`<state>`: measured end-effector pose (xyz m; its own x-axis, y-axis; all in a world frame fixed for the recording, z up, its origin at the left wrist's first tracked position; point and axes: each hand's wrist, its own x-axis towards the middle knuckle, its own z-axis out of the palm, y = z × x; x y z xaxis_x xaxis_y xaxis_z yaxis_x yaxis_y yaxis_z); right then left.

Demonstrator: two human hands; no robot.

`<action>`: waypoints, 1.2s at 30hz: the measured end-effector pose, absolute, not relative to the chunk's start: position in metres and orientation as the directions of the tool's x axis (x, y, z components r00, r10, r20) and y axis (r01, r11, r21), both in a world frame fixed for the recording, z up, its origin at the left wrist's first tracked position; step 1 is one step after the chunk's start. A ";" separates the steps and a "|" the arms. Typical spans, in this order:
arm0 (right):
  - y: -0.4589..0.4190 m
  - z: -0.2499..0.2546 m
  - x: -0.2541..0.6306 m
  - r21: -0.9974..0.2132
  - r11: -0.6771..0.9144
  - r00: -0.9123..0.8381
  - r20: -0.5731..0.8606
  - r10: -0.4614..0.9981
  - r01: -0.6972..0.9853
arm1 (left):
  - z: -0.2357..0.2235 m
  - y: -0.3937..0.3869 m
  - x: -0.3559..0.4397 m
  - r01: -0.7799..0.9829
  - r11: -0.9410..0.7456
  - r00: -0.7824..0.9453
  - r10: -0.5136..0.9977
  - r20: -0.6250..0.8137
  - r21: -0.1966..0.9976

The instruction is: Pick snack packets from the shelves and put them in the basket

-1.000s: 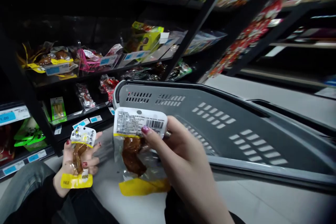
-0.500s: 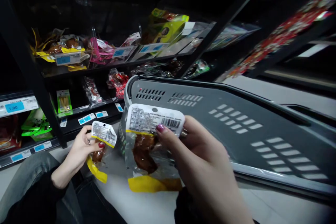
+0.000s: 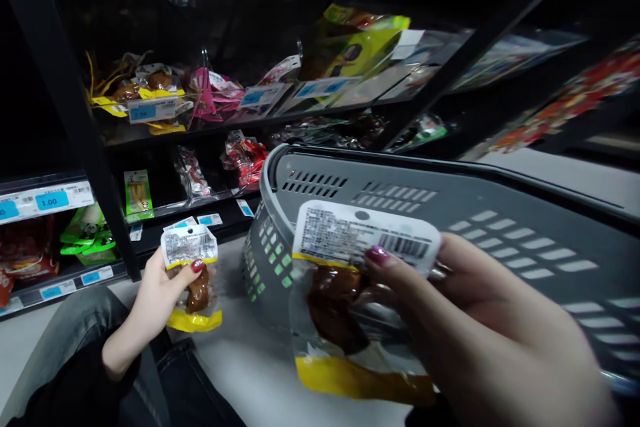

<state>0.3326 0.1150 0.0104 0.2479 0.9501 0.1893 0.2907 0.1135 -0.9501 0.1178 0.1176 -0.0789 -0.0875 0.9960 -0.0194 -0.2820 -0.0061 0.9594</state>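
Between the thumb and fingers of my right hand (image 3: 480,320) is a clear snack packet (image 3: 335,313) with brown meat inside. Its white printed label with a barcode faces me, and a yellow band runs along the bottom. My left hand (image 3: 155,300) pinches a smaller-looking packet (image 3: 197,290) of the same style, its printed label also turned towards me. Both packets are held upright and apart from each other. Just behind the right-hand packet stands a grey shopping basket (image 3: 277,220) with slotted walls; what lies inside it cannot be made out.
A dark store shelf (image 3: 165,130) holds yellow-edged packets (image 3: 165,93), pink packets (image 3: 215,93) and a green-yellow bag (image 3: 360,47). Lower down are a green pack (image 3: 137,195) and red packets (image 3: 250,160). My bent knee (image 3: 90,327) is at the lower left, above the pale floor (image 3: 240,373).
My left hand has turned its packet from the front to the printed back and now pinches it by thumb. The right-hand packet has come closer and rightward; the view has swung left.
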 end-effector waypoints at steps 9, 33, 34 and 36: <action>0.118 0.011 0.334 -0.923 0.120 0.209 0.208 0.956 0.366 | -0.072 0.112 0.122 -0.285 0.016 0.096 0.995 0.012 0.958; 0.114 0.009 0.327 -0.929 0.162 0.083 0.200 0.976 0.334 | -0.079 0.115 0.121 -0.259 0.017 0.141 0.990 0.021 0.966; 0.115 0.010 0.328 -0.931 0.160 0.081 0.196 0.977 0.327 | -0.079 0.115 0.120 -0.247 0.009 0.138 0.990 0.026 0.969; 0.115 0.011 0.328 -0.932 0.157 0.081 0.193 0.978 0.328 | -0.079 0.115 0.120 -0.233 0.016 0.139 0.990 0.017 0.972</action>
